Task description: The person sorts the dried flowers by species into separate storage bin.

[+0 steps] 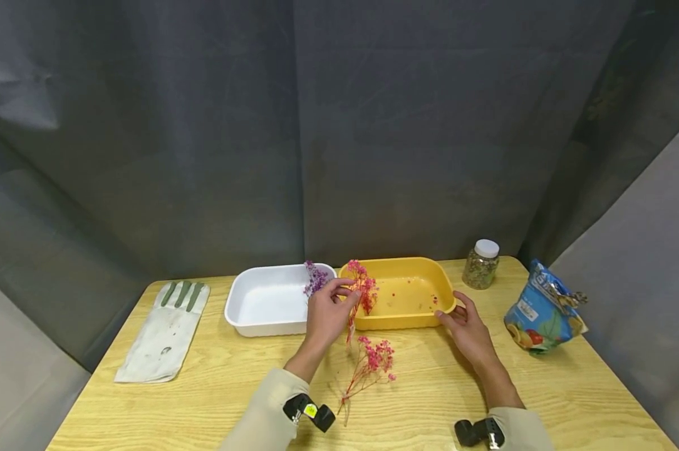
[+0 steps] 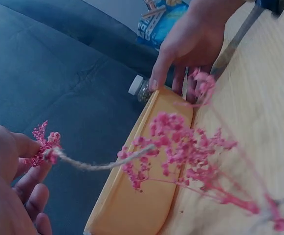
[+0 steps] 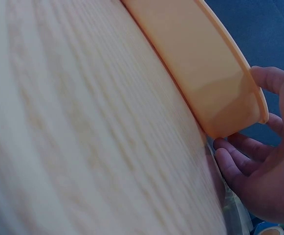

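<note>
My left hand [image 1: 327, 313] pinches a bunch of pink dried flowers [image 1: 368, 291] by its stems, over the left end of a yellow tray [image 1: 409, 321]. From the bunch trails a piece of string [image 2: 90, 165], seen in the left wrist view. On the table in front of the tray lies a second pink flower sprig [image 1: 378, 357], its stems tied with string. My right hand [image 1: 468, 329] grips the tray's right front corner, thumb [image 3: 269, 78] on the rim and other fingers curled under it outside. A few pink bits lie inside the tray.
Left of the yellow tray stands a white tray [image 1: 269, 329] with purple dried flowers [image 1: 315, 279] at its right end. A lidded jar [image 1: 480, 266] and a blue snack bag [image 1: 542, 313] stand at right. A white and green glove [image 1: 165, 332] lies far left.
</note>
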`<state>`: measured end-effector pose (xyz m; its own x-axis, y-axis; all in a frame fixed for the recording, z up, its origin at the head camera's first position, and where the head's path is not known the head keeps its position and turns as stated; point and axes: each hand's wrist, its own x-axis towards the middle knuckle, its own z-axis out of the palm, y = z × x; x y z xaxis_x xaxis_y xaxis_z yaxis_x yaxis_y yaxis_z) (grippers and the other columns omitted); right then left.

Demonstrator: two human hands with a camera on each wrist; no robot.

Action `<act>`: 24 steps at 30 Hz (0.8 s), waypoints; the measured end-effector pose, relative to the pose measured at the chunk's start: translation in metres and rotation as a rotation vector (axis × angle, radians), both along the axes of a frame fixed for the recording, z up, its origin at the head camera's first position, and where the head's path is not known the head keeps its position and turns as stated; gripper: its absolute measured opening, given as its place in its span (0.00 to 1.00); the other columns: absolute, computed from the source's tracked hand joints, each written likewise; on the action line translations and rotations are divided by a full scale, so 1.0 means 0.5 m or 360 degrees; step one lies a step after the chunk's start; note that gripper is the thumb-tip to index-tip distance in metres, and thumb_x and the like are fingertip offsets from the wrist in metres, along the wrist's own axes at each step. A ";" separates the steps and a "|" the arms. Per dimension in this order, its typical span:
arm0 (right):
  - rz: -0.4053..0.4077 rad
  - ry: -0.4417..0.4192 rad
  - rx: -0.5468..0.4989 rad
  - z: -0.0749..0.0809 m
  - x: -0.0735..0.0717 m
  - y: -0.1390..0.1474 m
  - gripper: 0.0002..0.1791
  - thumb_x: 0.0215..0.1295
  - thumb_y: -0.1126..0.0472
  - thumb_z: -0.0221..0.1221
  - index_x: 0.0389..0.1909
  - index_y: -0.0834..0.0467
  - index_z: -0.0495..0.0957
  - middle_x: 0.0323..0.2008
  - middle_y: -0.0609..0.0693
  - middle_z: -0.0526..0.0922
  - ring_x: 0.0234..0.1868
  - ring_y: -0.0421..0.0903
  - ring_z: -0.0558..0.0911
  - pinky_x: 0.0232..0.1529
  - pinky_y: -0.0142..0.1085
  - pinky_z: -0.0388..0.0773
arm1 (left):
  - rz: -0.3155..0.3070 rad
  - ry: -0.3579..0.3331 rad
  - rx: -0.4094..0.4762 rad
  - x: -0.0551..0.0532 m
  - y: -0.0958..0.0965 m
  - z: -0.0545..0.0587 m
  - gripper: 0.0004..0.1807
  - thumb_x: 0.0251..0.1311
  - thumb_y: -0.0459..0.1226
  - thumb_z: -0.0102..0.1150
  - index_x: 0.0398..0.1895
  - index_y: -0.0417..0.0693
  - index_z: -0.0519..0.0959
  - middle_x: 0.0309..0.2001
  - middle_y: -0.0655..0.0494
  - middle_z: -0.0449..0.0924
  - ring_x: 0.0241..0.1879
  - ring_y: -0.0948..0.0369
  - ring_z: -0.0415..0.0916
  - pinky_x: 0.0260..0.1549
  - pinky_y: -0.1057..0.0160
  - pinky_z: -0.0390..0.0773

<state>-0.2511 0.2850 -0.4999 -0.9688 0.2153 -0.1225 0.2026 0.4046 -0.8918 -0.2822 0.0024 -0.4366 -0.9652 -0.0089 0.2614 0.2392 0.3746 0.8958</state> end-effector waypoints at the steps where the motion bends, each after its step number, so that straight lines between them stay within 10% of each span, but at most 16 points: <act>1: 0.0000 0.0000 0.0003 0.001 0.000 -0.001 0.47 0.64 0.33 0.52 0.77 0.44 0.41 0.72 0.61 0.60 0.69 0.59 0.67 0.63 0.54 0.67 | 0.0017 -0.0002 -0.0010 -0.006 0.003 0.001 0.10 0.56 0.44 0.66 0.41 0.57 0.84 0.30 0.60 0.85 0.22 0.66 0.68 0.22 0.68 0.67; 16: -0.0007 -0.0002 0.0002 -0.005 0.001 0.001 0.48 0.63 0.32 0.53 0.77 0.44 0.41 0.72 0.61 0.60 0.68 0.59 0.68 0.63 0.54 0.67 | 0.0260 -0.0163 -0.0196 -0.093 0.053 0.000 0.11 0.56 0.51 0.66 0.36 0.58 0.83 0.32 0.61 0.86 0.30 0.63 0.80 0.29 0.65 0.74; 24: -0.0010 0.0006 -0.0023 -0.003 0.000 -0.001 0.48 0.63 0.32 0.53 0.77 0.44 0.42 0.72 0.61 0.61 0.69 0.59 0.67 0.65 0.55 0.65 | 0.0176 -0.0163 -0.0388 -0.109 0.062 -0.013 0.17 0.56 0.54 0.65 0.42 0.55 0.84 0.35 0.60 0.87 0.33 0.63 0.83 0.33 0.63 0.77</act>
<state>-0.2512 0.2846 -0.5014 -0.9680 0.2194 -0.1222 0.2019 0.3903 -0.8983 -0.3369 0.0336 -0.4429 -0.9833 -0.0642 0.1702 0.0982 0.6007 0.7935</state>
